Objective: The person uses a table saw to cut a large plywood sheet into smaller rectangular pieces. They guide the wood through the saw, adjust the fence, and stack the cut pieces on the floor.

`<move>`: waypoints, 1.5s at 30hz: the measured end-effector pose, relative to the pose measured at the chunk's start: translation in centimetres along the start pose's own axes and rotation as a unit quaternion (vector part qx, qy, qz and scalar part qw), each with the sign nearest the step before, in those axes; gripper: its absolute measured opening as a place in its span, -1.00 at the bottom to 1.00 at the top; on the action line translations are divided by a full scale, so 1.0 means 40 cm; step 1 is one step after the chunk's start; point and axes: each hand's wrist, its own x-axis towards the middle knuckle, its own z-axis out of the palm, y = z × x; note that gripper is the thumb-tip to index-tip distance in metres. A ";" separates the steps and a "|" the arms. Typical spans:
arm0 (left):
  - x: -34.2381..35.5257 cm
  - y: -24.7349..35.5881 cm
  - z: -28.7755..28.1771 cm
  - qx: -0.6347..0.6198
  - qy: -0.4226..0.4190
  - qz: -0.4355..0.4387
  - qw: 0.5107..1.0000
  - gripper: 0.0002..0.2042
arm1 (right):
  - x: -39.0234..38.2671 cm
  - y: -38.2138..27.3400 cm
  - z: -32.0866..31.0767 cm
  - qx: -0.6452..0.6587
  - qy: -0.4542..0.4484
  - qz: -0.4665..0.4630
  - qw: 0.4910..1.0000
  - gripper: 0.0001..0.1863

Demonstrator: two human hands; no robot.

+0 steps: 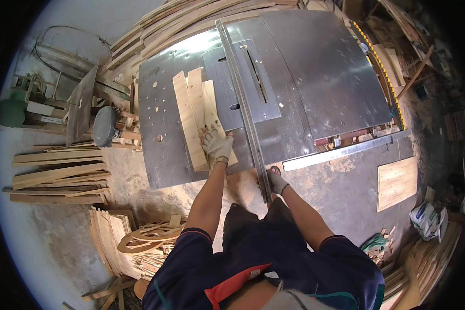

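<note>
Three pale wooden boards (pixel 194 98) lie overlapping lengthwise on the left half of a metal saw table (pixel 163 134). My left hand (pixel 216 147), in a pale glove with bare fingertips, rests on their near end with its fingers spread. A long metal fence (pixel 238 93) crosses the table from front to back, just right of the boards. Right of it is an inset plate with a narrow slot (pixel 256 75); no blade can be made out. My right hand (pixel 277 182), also gloved, is at the fence's near end; its fingers are mostly hidden.
A metal rail (pixel 341 154) runs along the table's front right. Stacked planks lie behind (pixel 150 31) and at left (pixel 57 175). Curved wooden offcuts (pixel 144 240) lie at lower left. A plywood panel (pixel 398 183) and white sack (pixel 428 222) are at right.
</note>
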 end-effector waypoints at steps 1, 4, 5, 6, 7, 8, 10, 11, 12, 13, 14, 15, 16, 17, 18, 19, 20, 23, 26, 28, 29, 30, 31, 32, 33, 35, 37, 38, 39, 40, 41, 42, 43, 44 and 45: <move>0.012 -0.007 0.014 0.016 -0.003 -0.024 1.000 -0.03 | 0.032 -0.005 0.007 -0.019 0.006 0.034 0.999 -0.44; 0.025 -0.035 0.065 0.077 0.055 -0.022 0.995 -0.04 | 0.079 0.002 0.020 -0.039 0.008 0.053 0.998 -0.45; 0.033 -0.039 0.081 0.087 0.047 -0.031 0.995 -0.05 | 0.088 0.005 0.022 -0.054 0.035 0.046 0.997 -0.45; 0.039 -0.054 0.088 0.108 0.050 -0.026 0.993 -0.09 | 0.094 0.007 0.020 -0.066 0.052 0.040 0.996 -0.46; 0.046 -0.069 0.090 0.133 0.064 -0.031 0.988 -0.10 | 0.098 0.014 0.021 -0.078 0.072 0.035 0.994 -0.46; 0.060 -0.082 0.088 0.140 0.068 -0.031 0.987 -0.11 | 0.104 0.016 0.016 -0.092 0.084 0.030 0.992 -0.46; 0.080 -0.113 0.078 0.158 0.083 -0.031 0.983 -0.13 | 0.119 0.029 0.004 -0.115 0.109 0.023 0.987 -0.47; 0.089 -0.128 0.072 0.133 0.083 -0.025 0.987 -0.13 | 0.126 0.037 -0.007 -0.129 0.124 0.016 0.984 -0.47; 0.098 -0.146 0.063 0.120 0.091 -0.022 0.988 -0.13 | 0.134 0.050 -0.014 -0.142 0.135 0.008 0.980 -0.47; 0.110 -0.162 0.055 0.115 0.084 -0.027 0.989 -0.13 | 0.138 0.062 -0.025 -0.160 0.149 -0.001 0.976 -0.48; 0.119 -0.179 0.045 0.092 0.088 -0.030 0.991 -0.13 | 0.139 0.075 -0.029 -0.188 0.168 -0.017 0.967 -0.48; 0.148 -0.190 0.034 0.098 0.128 -0.025 0.987 -0.14 | 0.131 0.086 -0.037 -0.226 0.192 -0.034 0.955 -0.48; 0.144 -0.215 0.031 0.102 0.122 -0.035 0.987 -0.15 | 0.114 0.097 -0.042 -0.266 0.217 -0.050 0.938 -0.49; 0.149 -0.230 0.034 0.107 0.116 -0.046 0.986 -0.16 | 0.094 0.100 -0.041 -0.318 0.244 -0.084 0.912 -0.49; 0.159 -0.244 0.034 0.101 0.134 -0.040 0.985 -0.18 | 0.056 0.102 -0.038 -0.374 0.272 -0.122 0.878 -0.49; 0.162 -0.260 0.034 0.098 0.154 -0.031 0.983 -0.19 | 0.005 0.103 -0.026 -0.418 0.297 -0.158 0.844 -0.49; 0.174 -0.269 0.032 0.099 0.153 -0.035 0.983 -0.19 | -0.051 0.092 -0.005 -0.446 0.333 -0.155 0.816 -0.50; 0.195 -0.280 0.022 0.092 0.163 -0.037 0.982 -0.19 | -0.235 0.031 0.109 -0.517 0.338 -0.347 0.706 -0.59; 0.190 -0.261 0.014 0.112 0.153 -0.060 0.980 -0.17 | -0.323 -0.053 0.249 -0.552 0.297 -0.432 0.648 -0.52; 0.171 -0.221 0.022 0.115 0.247 -0.015 0.962 -0.15 | -0.300 -0.112 0.324 -0.594 0.279 -0.417 0.629 -0.30; 0.157 -0.194 0.032 0.123 0.287 0.005 0.950 -0.14 | -0.271 -0.137 0.350 -0.627 0.279 -0.397 0.610 -0.18; 0.146 -0.161 0.046 0.095 0.301 0.093 0.944 -0.12 | -0.242 -0.158 0.368 -0.659 0.278 -0.376 0.589 -0.07; 0.142 -0.127 0.060 0.019 0.184 0.130 0.974 -0.14 | -0.212 -0.174 0.379 -0.670 0.264 -0.357 0.594 -0.01; 0.140 -0.092 0.076 -0.060 0.107 0.187 0.975 -0.16 | -0.183 -0.184 0.384 -0.682 0.251 -0.337 0.599 0.04; 0.132 -0.045 0.103 -0.110 0.104 0.215 0.965 -0.21 | -0.160 -0.185 0.386 -0.693 0.241 -0.311 0.604 0.10; 0.140 0.025 0.138 -0.163 0.114 0.270 0.942 -0.27 | -0.136 -0.167 0.382 -0.682 0.234 -0.345 0.600 0.09; 0.173 0.078 0.158 -0.171 0.108 0.309 0.929 -0.32 | -0.125 -0.146 0.375 -0.682 0.239 -0.356 0.592 0.09; 0.185 0.090 0.163 -0.174 0.115 0.317 0.925 -0.31 | -0.125 -0.133 0.372 -0.676 0.240 -0.358 0.598 0.09; 0.201 0.101 0.163 -0.176 0.113 0.319 0.925 -0.31 | -0.124 -0.123 0.372 -0.668 0.241 -0.368 0.600 0.09; 0.213 0.104 0.161 -0.179 0.111 0.325 0.922 -0.31 | -0.125 -0.116 0.372 -0.661 0.243 -0.378 0.602 0.09; 0.217 0.102 0.159 -0.174 0.108 0.329 0.922 -0.31 | -0.127 -0.111 0.373 -0.657 0.244 -0.368 0.611 0.08; 0.227 0.100 0.154 -0.171 0.108 0.339 0.919 -0.31 | -0.126 -0.111 0.375 -0.653 0.245 -0.360 0.619 0.08; 0.239 0.100 0.149 -0.161 0.092 0.337 0.923 -0.32 | -0.125 -0.114 0.378 -0.650 0.250 -0.345 0.629 0.08; 0.248 0.100 0.146 -0.159 0.100 0.348 0.918 -0.31 | -0.123 -0.119 0.381 -0.651 0.246 -0.357 0.624 0.07; 0.255 0.098 0.144 -0.151 0.089 0.345 0.922 -0.31 | -0.120 -0.125 0.384 -0.653 0.243 -0.358 0.621 0.07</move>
